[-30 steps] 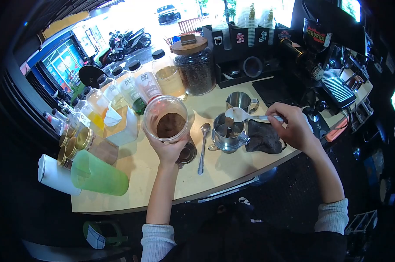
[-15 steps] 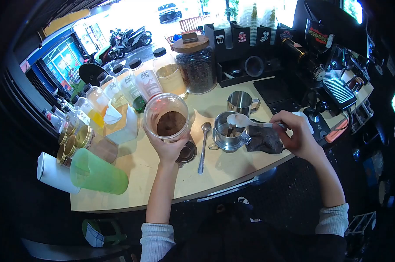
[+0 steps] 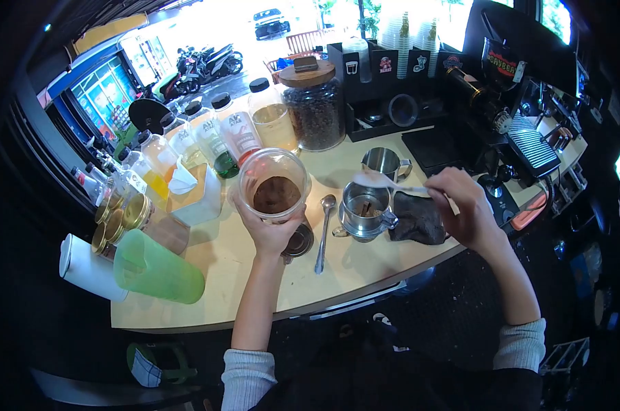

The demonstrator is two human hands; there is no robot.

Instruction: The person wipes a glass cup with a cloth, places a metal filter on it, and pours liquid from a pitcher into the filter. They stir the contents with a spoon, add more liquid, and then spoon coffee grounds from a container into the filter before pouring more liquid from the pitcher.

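My left hand (image 3: 272,231) is wrapped round a clear plastic tub (image 3: 274,183) with brown powder inside, tilted toward the camera. My right hand (image 3: 461,205) pinches the handle of a pale spoon (image 3: 382,181), whose bowl hangs over the back rim of a metal drip filter (image 3: 366,208). Some brown powder lies in the filter, which sits on a handled vessel. Behind it stands a steel pitcher (image 3: 384,163). A metal spoon (image 3: 324,234) lies on the counter between the tub and the filter. A dark cloth (image 3: 418,219) is beside the filter, near my right hand.
On the wooden counter (image 3: 241,294), a green pitcher (image 3: 160,267), a tissue box (image 3: 200,198) and several bottles stand at the left. A bean jar (image 3: 315,113) and black cup rack (image 3: 392,89) are at the back. A coffee machine (image 3: 532,144) is at the right.
The spoon bowl has risen from the filter's opening to above its back rim, and my right hand has lifted slightly. The whole view has shifted a little.
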